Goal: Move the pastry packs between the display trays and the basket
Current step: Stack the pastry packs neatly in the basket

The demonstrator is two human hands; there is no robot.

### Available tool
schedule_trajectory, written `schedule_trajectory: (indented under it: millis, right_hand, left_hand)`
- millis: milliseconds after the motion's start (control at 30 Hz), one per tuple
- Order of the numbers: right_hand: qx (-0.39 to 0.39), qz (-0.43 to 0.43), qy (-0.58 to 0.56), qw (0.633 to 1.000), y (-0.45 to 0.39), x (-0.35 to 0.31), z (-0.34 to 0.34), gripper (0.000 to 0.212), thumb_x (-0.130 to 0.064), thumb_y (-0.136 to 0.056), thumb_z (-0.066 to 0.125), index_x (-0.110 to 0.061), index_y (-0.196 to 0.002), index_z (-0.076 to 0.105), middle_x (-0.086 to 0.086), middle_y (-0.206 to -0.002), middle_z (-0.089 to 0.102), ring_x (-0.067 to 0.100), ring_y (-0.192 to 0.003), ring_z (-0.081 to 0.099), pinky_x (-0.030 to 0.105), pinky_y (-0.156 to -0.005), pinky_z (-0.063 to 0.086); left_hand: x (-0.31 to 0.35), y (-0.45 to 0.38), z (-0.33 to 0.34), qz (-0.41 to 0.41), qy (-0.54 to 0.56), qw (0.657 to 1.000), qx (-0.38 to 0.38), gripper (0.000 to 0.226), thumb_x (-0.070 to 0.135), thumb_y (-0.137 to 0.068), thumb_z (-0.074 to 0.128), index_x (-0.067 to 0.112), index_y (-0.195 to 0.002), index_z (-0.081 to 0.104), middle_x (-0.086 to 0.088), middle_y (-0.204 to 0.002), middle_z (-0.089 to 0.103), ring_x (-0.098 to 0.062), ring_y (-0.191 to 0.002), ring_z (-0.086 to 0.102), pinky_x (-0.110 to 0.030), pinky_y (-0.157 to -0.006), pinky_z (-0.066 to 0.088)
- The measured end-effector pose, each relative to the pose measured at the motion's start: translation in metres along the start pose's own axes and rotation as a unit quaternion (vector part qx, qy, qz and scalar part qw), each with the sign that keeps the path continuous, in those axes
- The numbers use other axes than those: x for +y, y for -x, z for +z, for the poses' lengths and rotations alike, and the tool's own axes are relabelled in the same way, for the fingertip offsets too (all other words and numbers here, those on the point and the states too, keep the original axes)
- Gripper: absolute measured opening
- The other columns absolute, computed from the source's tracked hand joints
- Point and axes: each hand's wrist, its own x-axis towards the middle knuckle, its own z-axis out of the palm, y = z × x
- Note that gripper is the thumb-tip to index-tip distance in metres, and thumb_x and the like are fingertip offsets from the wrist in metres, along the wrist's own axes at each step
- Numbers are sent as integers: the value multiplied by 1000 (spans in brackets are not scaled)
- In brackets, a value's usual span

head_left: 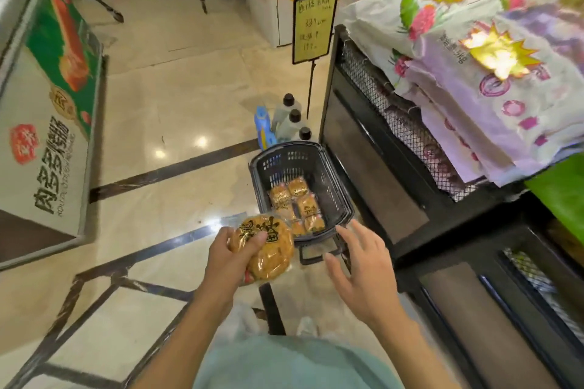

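Several pastry packs [297,204] already sit in the basket [339,199]; left hand [232,257] grips another pack [268,249] just off its near edge, right hand [363,271] spread, holding nothing. Can't tell how many remain.

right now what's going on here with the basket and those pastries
A person stands over a black basket on the shop floor. The left hand grips a round pastry pack just short of the basket's near rim. The right hand hangs open beside it, holding nothing. Several smaller packs already lie in the basket, beside a display stand.
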Motion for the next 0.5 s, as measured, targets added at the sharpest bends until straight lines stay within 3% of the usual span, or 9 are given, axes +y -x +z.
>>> schedule_trajectory:
  millis: [267,367,500]
  right_hand:
    - [11,170,32,985,-103,13,60,67,-62,-94,37,-18,-142,53,11,-151,47,33,-140,41,51,-115,37]
    - [-2,261,41,964,-141,2,88,69,-63,-94,38,-17,-144,51,12,-153,44,32,-142,39,50,-117,35]
    - [7,362,38,931,-180,-19,111,78,-67,-93,28,-16,-147,47,11,-158,38,31,-146,33,48,-120,30]
  left_hand:
    - [42,-176,27,-33,-88,987,-132,38,36,-85,78,21,-113,57,1,-107,71,-16,-96,71,-25,-58,57]
    - [66,-257,26,-32,-143,972,-185,33,32,-84,79,18,-103,56,-2,-98,69,-21,-89,69,-24,-51,53]
    - [88,-355,33,-39,-222,944,-243,29,27,-84,81,21,-99,58,-7,-101,71,-21,-83,70,-31,-58,57]
